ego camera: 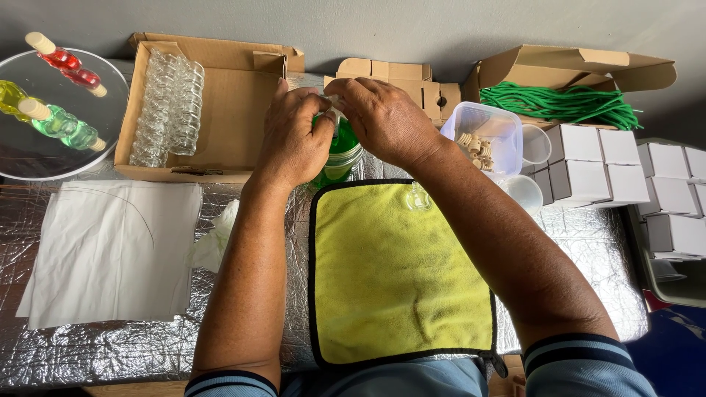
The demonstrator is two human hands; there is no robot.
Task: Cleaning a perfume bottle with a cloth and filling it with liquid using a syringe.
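Above the yellow cloth (401,276), both hands work a green-filled bottle (342,153).
Left hand (294,136) and right hand (382,117) pinch its top with pressed fingers; a slip could spill green liquid onto the foil worktop (110,353).

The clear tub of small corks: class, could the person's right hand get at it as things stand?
Probably yes. The clear tub sits open-topped just right of the right hand, with nothing between them. That hand's fingers are busy, though, working with the left hand on a green-filled container.
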